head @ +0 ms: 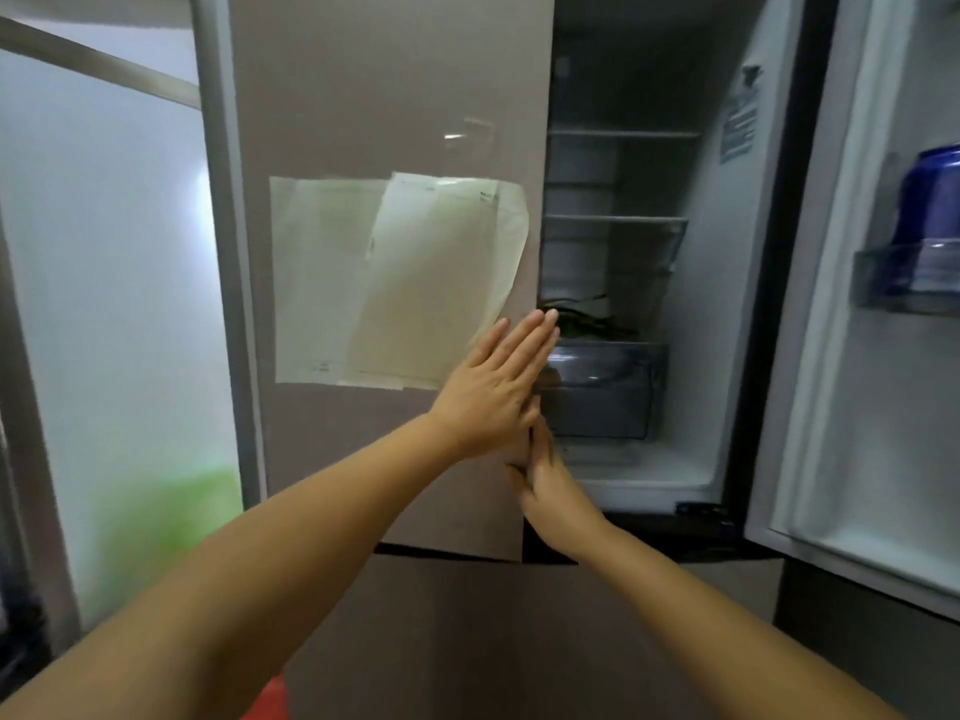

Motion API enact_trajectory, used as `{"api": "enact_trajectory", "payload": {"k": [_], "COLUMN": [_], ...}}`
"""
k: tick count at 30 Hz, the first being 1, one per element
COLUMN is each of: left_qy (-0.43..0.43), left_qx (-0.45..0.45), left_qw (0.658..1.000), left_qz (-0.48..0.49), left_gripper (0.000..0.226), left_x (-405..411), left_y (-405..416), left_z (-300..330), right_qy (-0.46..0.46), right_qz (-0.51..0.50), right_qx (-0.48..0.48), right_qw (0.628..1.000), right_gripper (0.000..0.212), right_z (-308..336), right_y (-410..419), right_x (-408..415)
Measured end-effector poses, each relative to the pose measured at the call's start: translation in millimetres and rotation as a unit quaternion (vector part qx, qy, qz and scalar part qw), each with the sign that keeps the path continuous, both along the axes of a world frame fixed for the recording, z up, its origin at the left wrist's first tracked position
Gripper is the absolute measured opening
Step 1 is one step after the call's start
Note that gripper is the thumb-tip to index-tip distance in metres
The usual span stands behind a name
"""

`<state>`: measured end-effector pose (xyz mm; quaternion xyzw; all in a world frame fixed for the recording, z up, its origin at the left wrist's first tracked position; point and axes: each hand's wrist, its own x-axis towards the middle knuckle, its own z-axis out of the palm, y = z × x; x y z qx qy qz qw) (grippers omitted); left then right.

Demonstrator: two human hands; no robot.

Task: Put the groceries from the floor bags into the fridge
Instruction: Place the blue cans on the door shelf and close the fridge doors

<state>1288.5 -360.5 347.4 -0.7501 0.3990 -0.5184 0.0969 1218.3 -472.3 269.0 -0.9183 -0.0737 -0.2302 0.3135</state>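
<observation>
Our left hand (493, 387) lies flat on the shut fridge door (395, 122) mid-frame. Our right hand (550, 480) is flat at its edge, holding nothing. We see no groceries bags. Fingers could get pinched if that door moves.

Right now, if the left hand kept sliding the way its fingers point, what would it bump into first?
Probably the dark green vegetables above the clear drawer. The left hand lies flat at the closed door edge, fingers aimed up-right into the open fridge; depth is unclear.
</observation>
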Motion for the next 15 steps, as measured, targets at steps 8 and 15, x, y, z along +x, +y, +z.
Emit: {"api": "enact_trajectory", "payload": {"k": [8,15], "left_qy": [-0.042,-0.01], "left_qx": [-0.032,-0.1], "left_qw": [0.998,0.995], "left_qz": [0.04,-0.011], "left_gripper": [0.074,0.079], "left_x": [35,27], "left_y": [-27,-50], "left_z": [-4,-8], "right_qy": [0.034,0.048], "right_qz": [-0.005,-0.056], "right_qx": [-0.003,-0.128], "right_qw": [0.999,0.989], "right_gripper": [0.077,0.055], "right_z": [0,-3], "right_y": [-22,-72], "right_x": [44,-16]}}
